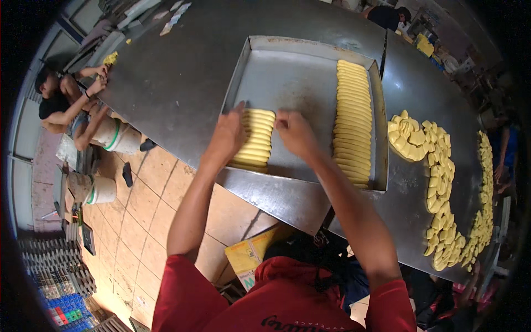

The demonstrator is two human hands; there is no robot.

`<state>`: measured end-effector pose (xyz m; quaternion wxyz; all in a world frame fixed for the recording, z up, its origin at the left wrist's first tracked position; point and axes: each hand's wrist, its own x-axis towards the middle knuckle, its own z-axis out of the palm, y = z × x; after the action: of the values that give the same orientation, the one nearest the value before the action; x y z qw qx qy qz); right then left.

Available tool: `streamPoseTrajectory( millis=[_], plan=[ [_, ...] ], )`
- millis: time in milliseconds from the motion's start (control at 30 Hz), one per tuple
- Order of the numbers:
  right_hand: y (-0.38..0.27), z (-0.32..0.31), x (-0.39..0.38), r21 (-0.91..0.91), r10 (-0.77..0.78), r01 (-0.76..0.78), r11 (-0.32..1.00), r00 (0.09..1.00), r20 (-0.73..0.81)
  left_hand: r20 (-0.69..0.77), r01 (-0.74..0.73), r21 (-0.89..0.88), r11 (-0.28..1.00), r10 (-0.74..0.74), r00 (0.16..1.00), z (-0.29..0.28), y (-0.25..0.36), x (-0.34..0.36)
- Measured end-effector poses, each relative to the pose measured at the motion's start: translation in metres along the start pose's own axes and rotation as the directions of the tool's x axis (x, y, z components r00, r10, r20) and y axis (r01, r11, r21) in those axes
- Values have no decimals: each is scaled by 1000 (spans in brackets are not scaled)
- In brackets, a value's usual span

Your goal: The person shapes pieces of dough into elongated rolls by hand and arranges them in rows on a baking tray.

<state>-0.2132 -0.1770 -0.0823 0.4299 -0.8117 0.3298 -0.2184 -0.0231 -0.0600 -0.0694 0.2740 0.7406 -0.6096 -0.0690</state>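
Grey metal frames the action: a shallow baking tray (287, 72) sits on a steel-topped table (182, 83), and both bare hands are over its near left part! Left hand (228, 131) at the left end of a short row of yellow dough sticks (257, 141), index finger pointing away from the body; right hand (296, 133) at the opposite end, fingers curled, tips right by the farthest stick. Are they pinching it? Cannot tell, for either hand; blur and the backs of the hands hide the grip. That short row lies in the tray's near left corner, sticks side by side and touching. Over along the tray's right wall, look at the long row of yellow dough sticks (352, 119), packed tight from near the far corner to the near edge! Bare metal fills the middle of the tray. Right of the tray, straight on the table, a band of flattened dough pieces (440, 188) bends toward the near edge, and farther right runs another strip of smaller dough pieces (483, 193). Well left of the tray, a seated co-worker (55, 105) in a dark top has hands raised at the table edge by a yellow clump (110, 58), white bucket (123, 138) close by.
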Motion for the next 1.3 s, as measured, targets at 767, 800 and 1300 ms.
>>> streamPoseTrajectory(
  millis=[767,800,1300],
  plan=[
    [14,-211,-278,-228,-132,43,973,912,-389,353,-68,455,888,-110,929,40,-1,46],
    [23,-230,-292,-252,-50,-51,966,924,-379,313,-76,378,923,-51,948,39,2,49],
    [113,-312,-358,-662,-4,-587,466,747,-665,-187,-433,-450,781,391,901,61,296,-16]
  ],
)
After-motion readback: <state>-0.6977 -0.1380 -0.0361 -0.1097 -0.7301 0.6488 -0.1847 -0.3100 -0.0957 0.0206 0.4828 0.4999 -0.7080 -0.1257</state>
